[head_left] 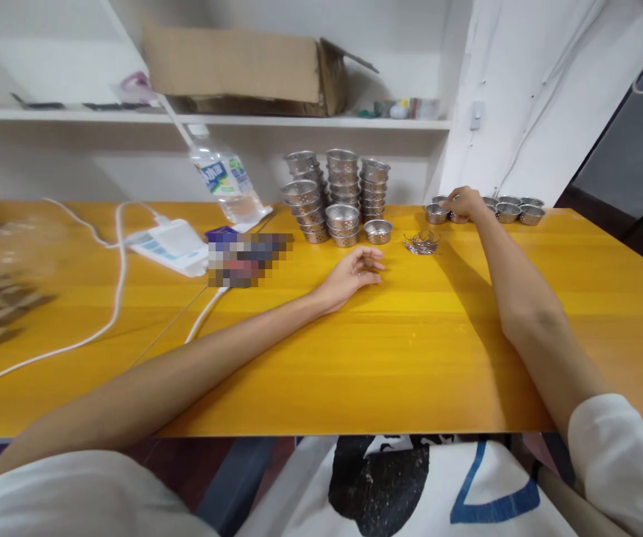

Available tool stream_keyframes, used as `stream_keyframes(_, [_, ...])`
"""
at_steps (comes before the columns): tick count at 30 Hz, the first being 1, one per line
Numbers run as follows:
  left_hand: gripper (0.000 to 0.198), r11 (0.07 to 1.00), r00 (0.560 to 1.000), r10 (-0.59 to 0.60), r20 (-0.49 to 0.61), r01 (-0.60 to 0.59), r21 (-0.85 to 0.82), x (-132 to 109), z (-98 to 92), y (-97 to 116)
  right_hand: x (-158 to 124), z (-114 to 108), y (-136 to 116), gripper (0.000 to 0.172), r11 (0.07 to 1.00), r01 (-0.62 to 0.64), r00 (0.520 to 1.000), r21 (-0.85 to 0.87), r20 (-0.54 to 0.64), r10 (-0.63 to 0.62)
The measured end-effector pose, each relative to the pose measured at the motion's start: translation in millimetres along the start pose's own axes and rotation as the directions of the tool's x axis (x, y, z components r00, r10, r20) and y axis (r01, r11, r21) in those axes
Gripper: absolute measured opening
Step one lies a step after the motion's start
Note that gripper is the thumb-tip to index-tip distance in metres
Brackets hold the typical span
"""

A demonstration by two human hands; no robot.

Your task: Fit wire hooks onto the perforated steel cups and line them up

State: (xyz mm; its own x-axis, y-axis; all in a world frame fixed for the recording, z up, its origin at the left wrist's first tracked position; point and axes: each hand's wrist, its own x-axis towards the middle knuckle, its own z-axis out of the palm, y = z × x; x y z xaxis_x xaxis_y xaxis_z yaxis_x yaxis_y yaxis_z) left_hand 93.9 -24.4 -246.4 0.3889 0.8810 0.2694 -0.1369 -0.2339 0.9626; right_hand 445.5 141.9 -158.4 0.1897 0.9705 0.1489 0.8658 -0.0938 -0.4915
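Note:
My left hand point(349, 280) rests on the table with fingers loosely curled and apart, holding nothing. A single perforated metal cup point(378, 232) stands just beyond it. My right hand point(465, 201) reaches to the back of the table, fingers pinched together at the rim of a small metal cup point(436, 215). What lies between those fingertips is too small to make out. More small cups point(508, 213) stand in rows to its right, some partly hidden by the hand. Between my hands lies a pile of thin, shiny curved metal pieces point(421, 243).
Stacks of metal cups point(342, 179) stand at the back. Left of them are a plastic bottle point(229, 183), a white box-like device point(173, 246) and a white cable point(117, 291). A blurred clear bag point(11, 257) lies far left. A cardboard box point(237, 71) sits on the shelf point(400, 124).

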Motion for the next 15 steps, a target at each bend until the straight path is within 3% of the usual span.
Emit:
stream_keyframes(6, [0.047, 1.0, 1.0, -0.002, 0.002, 0.002, 0.005, -0.5, 0.6, 1.4, -2.5, 8.2, -0.1, 0.034, 0.99, 0.1, 0.995, -0.102, 0.038, -0.096])
stream_keyframes(11, [0.041, 0.995, 1.0, 0.021, -0.023, -0.018, 0.098, -0.6, 3.3, 1.7, -3.2, 6.2, -6.0, 0.04, 0.973, 0.136, 0.991, -0.185, 0.036, -0.132])
stream_keyframes(13, [0.034, 0.959, 0.99, 0.126, -0.069, -0.103, 0.264, 0.2, -0.3, 4.1, -3.8, -3.7, -16.8, 0.046, 0.966, 0.171, 0.985, -0.196, 0.059, -0.163])
stream_keyframes(15, [0.032, 0.823, 0.946, 0.313, -0.089, -0.223, 0.523, 1.2, -8.9, 8.8, -6.8, -15.4, -33.4, 0.043, 0.953, 0.241, 0.967, -0.184, 0.127, -0.22])
